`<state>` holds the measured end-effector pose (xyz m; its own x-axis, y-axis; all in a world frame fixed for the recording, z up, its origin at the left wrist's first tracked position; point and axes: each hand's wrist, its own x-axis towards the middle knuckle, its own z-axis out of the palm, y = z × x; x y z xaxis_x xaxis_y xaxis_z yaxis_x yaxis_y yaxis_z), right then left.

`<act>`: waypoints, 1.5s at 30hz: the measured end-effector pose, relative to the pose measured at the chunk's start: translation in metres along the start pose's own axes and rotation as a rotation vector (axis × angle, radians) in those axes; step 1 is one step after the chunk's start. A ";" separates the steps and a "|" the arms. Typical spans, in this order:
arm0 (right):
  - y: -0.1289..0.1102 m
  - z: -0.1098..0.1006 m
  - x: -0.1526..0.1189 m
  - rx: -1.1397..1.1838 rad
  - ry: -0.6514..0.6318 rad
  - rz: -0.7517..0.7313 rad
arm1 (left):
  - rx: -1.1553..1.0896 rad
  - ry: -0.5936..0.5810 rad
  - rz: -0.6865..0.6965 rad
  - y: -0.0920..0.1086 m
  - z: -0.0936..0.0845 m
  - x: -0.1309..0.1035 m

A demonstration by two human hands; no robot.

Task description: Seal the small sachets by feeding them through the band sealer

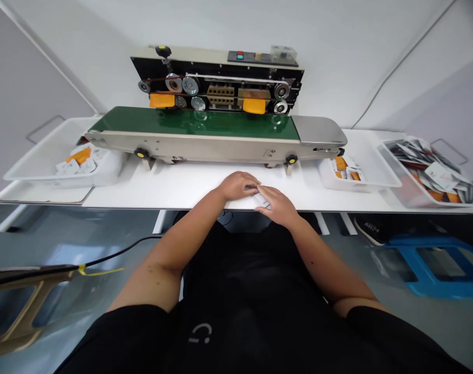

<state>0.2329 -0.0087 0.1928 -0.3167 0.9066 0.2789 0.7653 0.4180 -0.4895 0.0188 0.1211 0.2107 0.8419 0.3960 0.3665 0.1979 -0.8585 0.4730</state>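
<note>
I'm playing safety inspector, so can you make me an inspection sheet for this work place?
Surface: white table, with a green-belted machine standing on it.
Job's things: small pale item, partly covered.
Clutter: piled packets in the left tub, more in the small right tub and far-right tub.
Hands: left hand and right hand hold the small pale item together.
Cables: black cable with a yellow tie at left; seemingly a thin cord against the wall.
Surroundings: brown frame, perhaps a stool, at left; blue stool at right.
</note>
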 end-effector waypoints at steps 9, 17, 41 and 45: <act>0.001 -0.007 -0.012 0.277 0.526 0.201 | -0.078 -0.066 0.004 0.004 -0.011 0.001; 0.008 -0.001 0.001 0.527 0.516 0.403 | -0.473 0.007 -0.278 -0.001 -0.006 -0.001; 0.060 -0.176 0.234 0.658 0.454 0.745 | -0.725 0.304 -0.402 -0.019 -0.015 0.001; 0.090 -0.194 0.210 0.345 0.626 0.509 | -0.719 0.304 -0.392 -0.016 -0.016 -0.001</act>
<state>0.3440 0.2083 0.3677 0.4601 0.8315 0.3113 0.4858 0.0577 -0.8722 0.0067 0.1402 0.2159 0.5891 0.7773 0.2210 -0.0059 -0.2693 0.9630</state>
